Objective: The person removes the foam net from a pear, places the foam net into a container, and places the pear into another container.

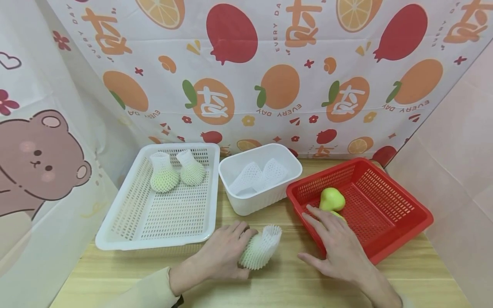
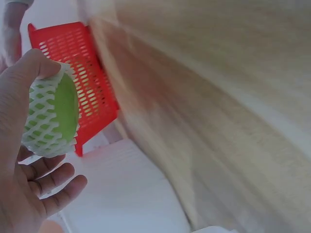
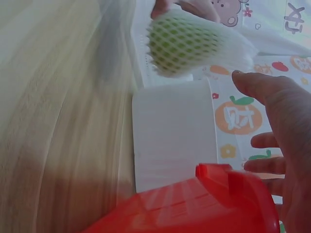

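Observation:
A green pear in a white foam net (image 1: 259,251) is held by my left hand (image 1: 225,252), thumb and fingers around its side. Bare green skin shows through the open end of the net (image 2: 67,103) in the left wrist view. My right hand (image 1: 339,246), fingers spread and holding nothing, hovers at the left rim of the red basket (image 1: 414,214). Inside that basket are a yellow-green pear (image 1: 332,199) and another one, mostly hidden behind the right hand. The net's loose end points toward the right hand in the right wrist view.
The white basket (image 1: 209,192) at left holds two netted pears (image 1: 164,173). Between the baskets stands a white tub (image 1: 262,203) with empty foam nets (image 1: 248,177) inside. A fruit-printed curtain (image 1: 242,94) hangs behind the wooden table (image 1: 277,284).

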Demonstrator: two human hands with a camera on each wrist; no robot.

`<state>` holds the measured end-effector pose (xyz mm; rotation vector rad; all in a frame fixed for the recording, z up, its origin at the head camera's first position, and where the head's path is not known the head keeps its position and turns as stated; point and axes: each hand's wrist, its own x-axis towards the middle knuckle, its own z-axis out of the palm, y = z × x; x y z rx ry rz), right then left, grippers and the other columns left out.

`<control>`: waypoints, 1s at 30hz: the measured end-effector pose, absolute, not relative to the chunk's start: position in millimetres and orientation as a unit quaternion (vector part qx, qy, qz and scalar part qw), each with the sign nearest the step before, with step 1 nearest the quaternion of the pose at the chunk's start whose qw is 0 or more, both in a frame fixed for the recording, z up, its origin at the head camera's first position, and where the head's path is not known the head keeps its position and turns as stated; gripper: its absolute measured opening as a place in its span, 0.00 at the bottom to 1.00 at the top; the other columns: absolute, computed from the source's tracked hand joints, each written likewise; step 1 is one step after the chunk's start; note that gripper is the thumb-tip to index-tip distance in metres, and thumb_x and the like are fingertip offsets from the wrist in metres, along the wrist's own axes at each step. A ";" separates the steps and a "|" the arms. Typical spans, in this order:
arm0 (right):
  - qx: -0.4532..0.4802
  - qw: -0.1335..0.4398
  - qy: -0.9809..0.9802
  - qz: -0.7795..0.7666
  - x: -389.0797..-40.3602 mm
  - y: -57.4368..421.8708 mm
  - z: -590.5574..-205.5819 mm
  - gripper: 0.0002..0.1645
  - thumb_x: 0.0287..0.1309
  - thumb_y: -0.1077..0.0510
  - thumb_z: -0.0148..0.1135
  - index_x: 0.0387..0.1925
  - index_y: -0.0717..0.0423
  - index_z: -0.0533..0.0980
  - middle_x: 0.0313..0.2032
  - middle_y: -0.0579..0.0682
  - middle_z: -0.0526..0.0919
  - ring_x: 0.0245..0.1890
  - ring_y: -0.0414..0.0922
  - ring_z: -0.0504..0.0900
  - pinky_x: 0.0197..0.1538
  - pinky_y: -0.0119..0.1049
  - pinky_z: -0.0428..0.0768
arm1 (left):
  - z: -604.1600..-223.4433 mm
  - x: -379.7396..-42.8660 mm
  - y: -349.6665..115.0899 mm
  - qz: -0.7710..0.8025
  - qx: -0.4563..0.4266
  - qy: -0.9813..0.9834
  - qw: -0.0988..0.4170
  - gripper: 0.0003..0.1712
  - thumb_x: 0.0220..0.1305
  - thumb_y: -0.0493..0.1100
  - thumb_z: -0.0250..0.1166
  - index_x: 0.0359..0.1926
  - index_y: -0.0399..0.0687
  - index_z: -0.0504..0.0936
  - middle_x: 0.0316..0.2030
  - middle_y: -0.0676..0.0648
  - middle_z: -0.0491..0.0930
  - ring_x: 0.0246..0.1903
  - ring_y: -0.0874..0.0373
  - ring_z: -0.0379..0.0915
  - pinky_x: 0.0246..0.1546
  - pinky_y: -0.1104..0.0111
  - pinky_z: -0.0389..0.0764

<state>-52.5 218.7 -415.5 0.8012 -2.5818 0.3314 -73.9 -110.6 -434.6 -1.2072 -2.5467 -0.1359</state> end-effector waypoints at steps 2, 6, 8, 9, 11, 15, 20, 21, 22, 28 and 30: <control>0.293 0.212 -0.923 0.129 -51.9 216.2 -415.8 0.55 0.53 0.23 0.70 0.73 0.49 0.72 0.74 0.49 0.73 0.69 0.51 0.76 0.67 0.55 0.79 | -430.9 -74.7 -110.0 -0.063 -0.419 -0.890 0.168 0.53 0.31 0.69 0.80 0.58 0.47 0.79 0.46 0.51 0.80 0.45 0.58 0.77 0.43 0.66 0.86; 0.303 0.215 -0.916 0.153 -50.8 209.9 -415.2 0.58 0.48 0.26 0.76 0.76 0.46 0.70 0.73 0.49 0.75 0.67 0.49 0.78 0.65 0.52 0.80 | -423.8 -76.4 -108.6 -0.087 -0.416 -0.886 0.182 0.54 0.29 0.68 0.81 0.59 0.46 0.79 0.47 0.51 0.80 0.46 0.58 0.77 0.44 0.67 0.86; 0.310 0.217 -0.910 0.167 -50.5 206.2 -415.1 0.58 0.49 0.25 0.76 0.76 0.45 0.69 0.72 0.49 0.76 0.67 0.48 0.79 0.66 0.47 0.79 | -420.5 -77.3 -107.3 -0.097 -0.416 -0.884 0.190 0.55 0.28 0.68 0.82 0.59 0.46 0.79 0.47 0.51 0.80 0.45 0.59 0.77 0.42 0.68 0.86; 0.314 0.217 -0.907 0.175 -50.3 204.4 -415.4 0.59 0.48 0.26 0.77 0.76 0.45 0.69 0.72 0.48 0.76 0.67 0.48 0.79 0.66 0.44 0.78 | -419.0 -77.9 -106.2 -0.101 -0.416 -0.883 0.195 0.55 0.28 0.68 0.82 0.59 0.46 0.79 0.48 0.51 0.80 0.45 0.59 0.77 0.41 0.68 0.86; 0.322 0.212 -0.902 0.195 -50.0 200.8 -415.7 0.60 0.44 0.29 0.81 0.76 0.45 0.69 0.72 0.48 0.77 0.67 0.48 0.79 0.67 0.41 0.76 | -415.7 -78.7 -104.1 -0.109 -0.416 -0.879 0.205 0.56 0.28 0.68 0.83 0.60 0.46 0.79 0.48 0.50 0.81 0.45 0.59 0.78 0.40 0.69 0.86; 0.332 0.191 -0.894 0.233 -49.1 193.8 -416.4 0.65 0.38 0.33 0.86 0.77 0.45 0.67 0.73 0.46 0.76 0.68 0.47 0.79 0.68 0.38 0.77 | -410.1 -79.6 -99.2 -0.116 -0.416 -0.873 0.225 0.57 0.26 0.68 0.83 0.60 0.47 0.78 0.49 0.51 0.81 0.45 0.59 0.79 0.41 0.68 0.87; 0.351 0.183 -0.874 0.281 -50.4 188.1 -418.1 0.63 0.41 0.36 0.86 0.76 0.50 0.67 0.72 0.49 0.76 0.68 0.48 0.79 0.75 0.25 0.68 | -406.6 -80.5 -95.5 -0.127 -0.422 -0.864 0.245 0.56 0.24 0.68 0.84 0.58 0.48 0.79 0.48 0.51 0.81 0.44 0.59 0.78 0.38 0.70 0.86; 0.356 0.184 -0.869 0.289 -50.7 187.2 -418.6 0.62 0.42 0.37 0.86 0.76 0.51 0.68 0.71 0.49 0.77 0.67 0.49 0.80 0.76 0.23 0.66 | -406.1 -80.7 -94.9 -0.129 -0.424 -0.861 0.248 0.56 0.23 0.68 0.84 0.57 0.48 0.79 0.48 0.51 0.82 0.44 0.59 0.78 0.37 0.70 0.86; 0.360 0.187 -0.865 0.296 -51.1 186.3 -419.2 0.61 0.42 0.37 0.86 0.75 0.52 0.69 0.70 0.50 0.77 0.67 0.49 0.80 0.76 0.22 0.64 | -405.4 -80.8 -94.4 -0.131 -0.427 -0.859 0.251 0.56 0.23 0.68 0.84 0.57 0.47 0.79 0.48 0.50 0.82 0.43 0.59 0.78 0.37 0.70 0.86; 0.374 0.200 -0.846 0.323 -52.7 179.7 -423.3 0.55 0.43 0.40 0.87 0.70 0.54 0.73 0.65 0.51 0.81 0.62 0.48 0.83 0.74 0.22 0.69 | -401.8 -81.4 -91.5 -0.151 -0.442 -0.846 0.256 0.56 0.25 0.66 0.84 0.58 0.46 0.78 0.49 0.51 0.82 0.45 0.60 0.79 0.42 0.71 0.85; 0.377 0.201 -0.839 0.338 -52.8 177.5 -424.9 0.54 0.43 0.43 0.88 0.69 0.55 0.73 0.63 0.51 0.82 0.61 0.46 0.84 0.73 0.23 0.71 | -401.4 -81.5 -91.0 -0.160 -0.445 -0.844 0.254 0.56 0.26 0.65 0.84 0.59 0.46 0.77 0.49 0.51 0.83 0.46 0.60 0.79 0.44 0.71 0.85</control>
